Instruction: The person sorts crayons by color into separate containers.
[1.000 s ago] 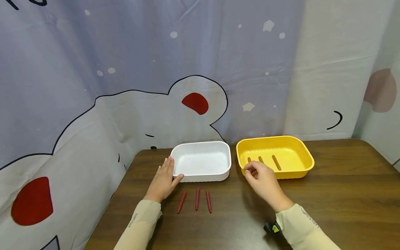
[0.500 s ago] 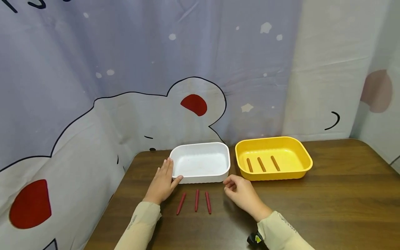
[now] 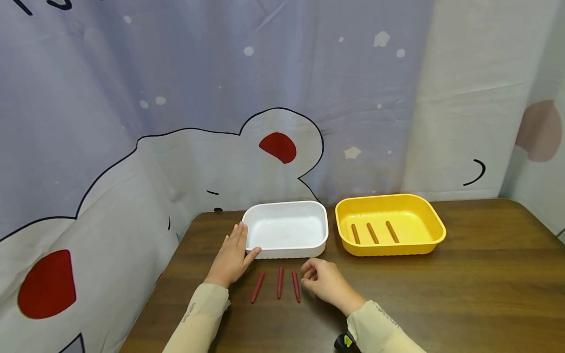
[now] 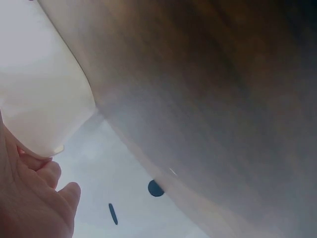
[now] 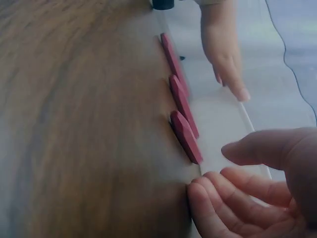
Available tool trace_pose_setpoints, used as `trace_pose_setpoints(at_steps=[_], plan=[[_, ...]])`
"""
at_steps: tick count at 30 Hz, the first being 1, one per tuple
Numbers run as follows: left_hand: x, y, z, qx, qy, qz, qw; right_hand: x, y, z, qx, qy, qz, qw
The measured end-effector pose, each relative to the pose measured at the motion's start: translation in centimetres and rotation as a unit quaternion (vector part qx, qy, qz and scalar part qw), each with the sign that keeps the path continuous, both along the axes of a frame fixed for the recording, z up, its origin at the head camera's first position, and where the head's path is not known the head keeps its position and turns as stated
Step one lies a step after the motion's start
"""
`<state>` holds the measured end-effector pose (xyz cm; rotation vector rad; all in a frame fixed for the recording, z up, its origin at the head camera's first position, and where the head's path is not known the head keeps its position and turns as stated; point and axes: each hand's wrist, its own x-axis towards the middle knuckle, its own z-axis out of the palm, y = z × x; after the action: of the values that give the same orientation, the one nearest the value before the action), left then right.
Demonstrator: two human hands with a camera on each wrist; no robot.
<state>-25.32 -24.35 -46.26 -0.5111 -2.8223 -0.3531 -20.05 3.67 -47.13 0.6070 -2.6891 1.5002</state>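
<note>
Three dark red crayon-like sticks [image 3: 280, 283] lie apart in a row on the table, in front of a white plastic bin [image 3: 287, 253]. My left hand [image 3: 229, 260] rests against the bin's left end with its fingers straight. Just right of the rightmost red stick [image 3: 296, 286] is my right hand [image 3: 328, 284], fingers loosely bent and holding nothing. In the right wrist view the thumb [image 5: 252, 148] stands apart from the fingers, near the sticks. A yellow bin [image 3: 397, 250] at the right has three brownish-orange sticks [image 3: 372, 233] lying inside.
The brown wooden table [image 3: 476, 294] reaches back to a printed curtain [image 3: 362, 98] hanging behind both bins. A small black device [image 3: 345, 342] is at the right wrist. The two bins stand side by side with a narrow gap.
My right hand has moved left and toward me, from over the yellow bin to beside the red sticks. The left hand stays against the white bin.
</note>
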Motion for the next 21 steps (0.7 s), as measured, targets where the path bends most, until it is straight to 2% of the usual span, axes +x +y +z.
trace_pose_setpoints(at_steps=[8,13,16,21], plan=[[0.0,0.0,0.0,-0.004,-0.003,0.002,1.0,-0.4,-1.4,0.0,0.024,-0.008,-0.022,0.999],[-0.1,-0.1,-0.2,-0.005,-0.001,-0.001,1.0,-0.7,-2.3,0.0,0.048,-0.013,-0.065,0.997],[-0.2,-0.1,-0.1,-0.005,-0.005,0.0,1.0,-0.8,-2.8,0.1,0.068,-0.005,-0.084,0.994],[-0.3,-0.2,-0.1,-0.006,-0.012,0.002,0.9999,-0.7,-3.5,0.0,0.078,0.01,-0.092,0.993]])
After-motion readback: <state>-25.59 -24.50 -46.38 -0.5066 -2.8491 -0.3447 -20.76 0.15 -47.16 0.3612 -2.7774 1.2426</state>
